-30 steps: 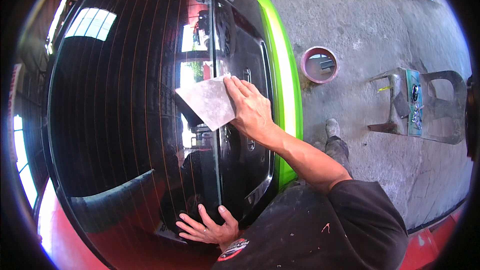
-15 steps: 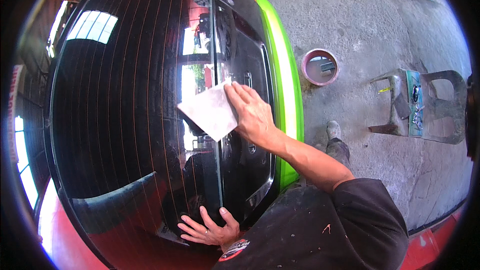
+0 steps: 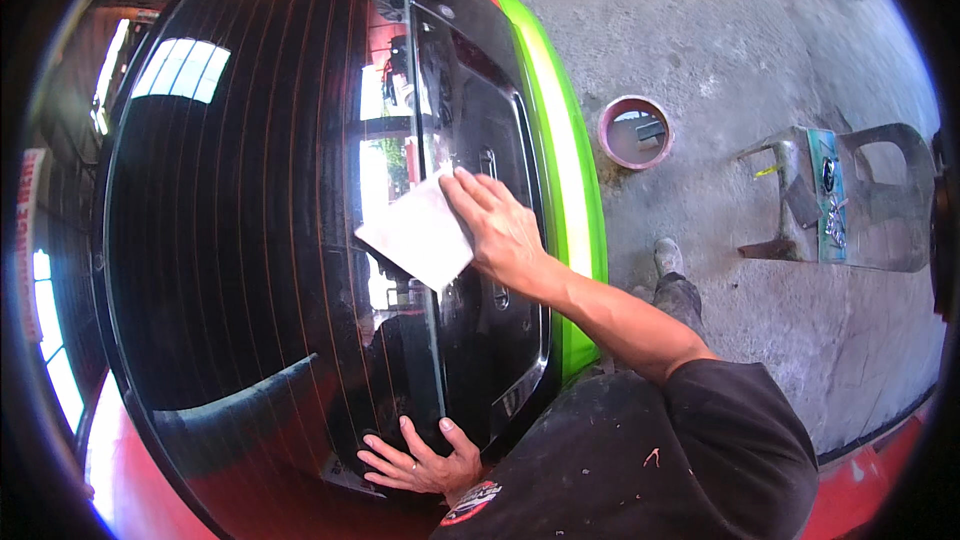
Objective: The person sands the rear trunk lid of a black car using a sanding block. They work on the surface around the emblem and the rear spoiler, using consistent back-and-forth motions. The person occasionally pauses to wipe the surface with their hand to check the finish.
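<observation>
A pale, square sheet (image 3: 420, 230), its kind not certain, lies across the lower edge of a car's dark rear window (image 3: 250, 270) and the black panel (image 3: 505, 340) beside it. My right hand (image 3: 500, 235) grips the sheet by its right side, fingers pressed together over its edge; the thumb is hidden. Lower down, my left hand (image 3: 425, 460) rests with spread fingers on the dark glass near the same seam, holding nothing. A ring shows on one of its fingers.
A bright green bumper (image 3: 560, 140) borders the black panel. On the concrete floor (image 3: 720, 70) stand a round reddish tub (image 3: 638, 132) holding murky liquid and a grey plastic stool (image 3: 885, 252) with a teal packet (image 3: 828, 200) and a small dark pad (image 3: 800, 202) on it.
The view has shifted slightly over the car. My right hand and the sheet have moved very little, and my left hand keeps its place on the glass.
</observation>
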Available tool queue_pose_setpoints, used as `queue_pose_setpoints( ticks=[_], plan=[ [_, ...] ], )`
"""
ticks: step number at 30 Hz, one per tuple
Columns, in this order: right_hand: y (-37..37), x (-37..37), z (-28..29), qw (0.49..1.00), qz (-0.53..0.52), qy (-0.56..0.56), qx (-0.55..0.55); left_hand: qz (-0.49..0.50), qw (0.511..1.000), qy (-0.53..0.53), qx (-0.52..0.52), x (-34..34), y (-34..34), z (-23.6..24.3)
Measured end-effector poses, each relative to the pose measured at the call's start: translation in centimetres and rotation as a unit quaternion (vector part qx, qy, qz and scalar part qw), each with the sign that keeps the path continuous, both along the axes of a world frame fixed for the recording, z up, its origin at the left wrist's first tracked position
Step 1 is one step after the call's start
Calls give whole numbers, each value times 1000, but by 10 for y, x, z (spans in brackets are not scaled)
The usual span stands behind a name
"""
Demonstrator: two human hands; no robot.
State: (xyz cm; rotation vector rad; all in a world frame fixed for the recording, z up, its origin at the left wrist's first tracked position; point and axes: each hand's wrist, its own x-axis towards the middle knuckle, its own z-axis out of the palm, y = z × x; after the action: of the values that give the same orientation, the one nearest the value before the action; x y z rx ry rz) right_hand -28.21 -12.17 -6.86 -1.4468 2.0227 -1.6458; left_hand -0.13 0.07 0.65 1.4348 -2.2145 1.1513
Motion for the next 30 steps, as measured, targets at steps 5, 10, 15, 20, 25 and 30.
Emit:
queue_pose_setpoints(
  ticks=[5,10,15,20,25,30],
  plan=[
    [-2,-3,1,1000,-5,-23,3,-3,1000,1,0,-4,-3,0],
    [-2,-6,6,1000,0,-31,3,-7,1000,0,-7,-1,0,-1],
    [-3,-9,8,999,9,-45,-10,3,1000,0,-8,0,1,-2],
    [-4,-3,6,1000,-1,-28,6,-3,1000,0,-11,-3,0,0],
    [2,7,7,999,-8,-28,24,-9,1000,3,-13,-1,0,-2],
    [-5,-6,10,1000,0,-30,7,-1,1000,0,-17,-2,-1,0]
  ],
)
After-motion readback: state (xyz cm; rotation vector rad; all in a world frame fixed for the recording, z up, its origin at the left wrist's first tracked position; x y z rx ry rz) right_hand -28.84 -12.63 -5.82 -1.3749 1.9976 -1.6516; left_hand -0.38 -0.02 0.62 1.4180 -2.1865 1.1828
